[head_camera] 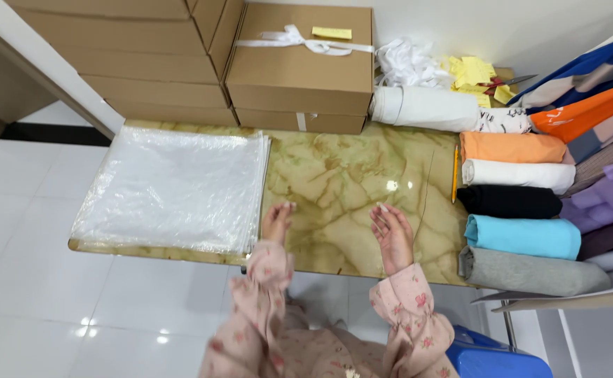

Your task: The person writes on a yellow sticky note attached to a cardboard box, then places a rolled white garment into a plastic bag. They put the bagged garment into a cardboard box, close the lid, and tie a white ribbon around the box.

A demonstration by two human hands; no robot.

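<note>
Bags (173, 189) just beside left hand (276, 222) fingertips (287, 207).

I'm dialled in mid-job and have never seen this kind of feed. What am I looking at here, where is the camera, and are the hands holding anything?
There is one picture, taken by a camera worn on a person's head, looking down. No machine is involved: the two pink flowered sleeves at the bottom belong to that person. The left hand and right hand hover open over a green marbled table and hold nothing.

To the left of the hands lies a flat stack of clear plastic bags. Along the right edge sits a row of rolled clothes in orange, white, black, blue and grey, with a yellow pencil beside them. At the back stand cardboard boxes, a white roll of cloth, yellow paper notes and scissors.
</note>
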